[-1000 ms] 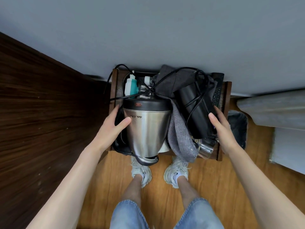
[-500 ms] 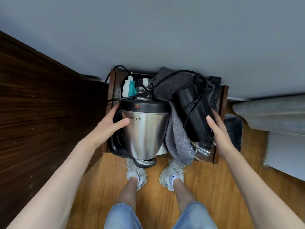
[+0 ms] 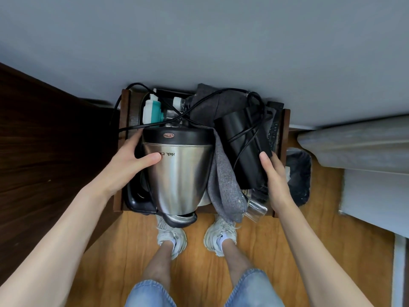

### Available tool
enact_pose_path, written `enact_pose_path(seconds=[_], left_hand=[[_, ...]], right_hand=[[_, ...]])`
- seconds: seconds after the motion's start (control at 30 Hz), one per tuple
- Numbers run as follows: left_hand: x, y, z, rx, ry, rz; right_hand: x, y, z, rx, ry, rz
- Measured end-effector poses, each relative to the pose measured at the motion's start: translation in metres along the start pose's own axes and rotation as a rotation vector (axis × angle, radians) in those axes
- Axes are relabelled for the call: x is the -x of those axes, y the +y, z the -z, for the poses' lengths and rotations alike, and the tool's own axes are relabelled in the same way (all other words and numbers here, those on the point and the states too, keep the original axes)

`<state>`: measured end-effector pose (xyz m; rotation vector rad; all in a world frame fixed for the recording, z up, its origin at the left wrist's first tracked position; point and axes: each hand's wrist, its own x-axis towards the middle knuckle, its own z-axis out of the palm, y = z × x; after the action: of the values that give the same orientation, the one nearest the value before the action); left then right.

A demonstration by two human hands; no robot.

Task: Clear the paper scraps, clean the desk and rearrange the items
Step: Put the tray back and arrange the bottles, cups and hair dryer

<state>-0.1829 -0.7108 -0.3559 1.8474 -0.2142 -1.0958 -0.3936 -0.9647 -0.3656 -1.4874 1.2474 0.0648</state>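
as you are standing over the crowded wooden desk, you are reaching in from both sides of the clutter.

your left hand is resting against the steel kettle, thumb laid on its metal side, fingers stretched behind it, holding nothing. your right hand is lying flat with straight fingers along the black cylinder wrapped in black cable. a grey cloth is hanging between kettle and cylinder, over the front edge. a teal-and-white bottle is standing at the back, a black tray is sitting under the kettle, a glass is lying at the front right corner. a black bin is standing on the floor just beside the desk.
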Motion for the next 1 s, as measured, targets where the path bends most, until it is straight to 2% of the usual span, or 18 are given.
enact_pose_path(seconds=[0.27, 0.5, 0.7, 0.83, 1.0], left_hand=[[0.026, 0.02, -0.004, -0.022, 0.056, 0.011], [0.075, 0.069, -0.007, -0.028, 0.035, 0.003], [0.168, 0.146, -0.003, -0.042, -0.007, -0.024], [0.236, 0.177, 0.006, -0.077, -0.015, -0.041], [0.329, 0.207, 0.007, -0.076, -0.038, -0.079]], right_hand=[[0.015, 0.001, 0.011, -0.054, 0.037, -0.005], [0.059, -0.031, 0.045, -0.032, 0.046, 0.066], [0.151, -0.069, 0.086, -0.011, 0.063, 0.05], [0.233, -0.091, 0.114, -0.006, 0.092, 0.029], [0.331, -0.109, 0.146, -0.031, 0.116, 0.099]])
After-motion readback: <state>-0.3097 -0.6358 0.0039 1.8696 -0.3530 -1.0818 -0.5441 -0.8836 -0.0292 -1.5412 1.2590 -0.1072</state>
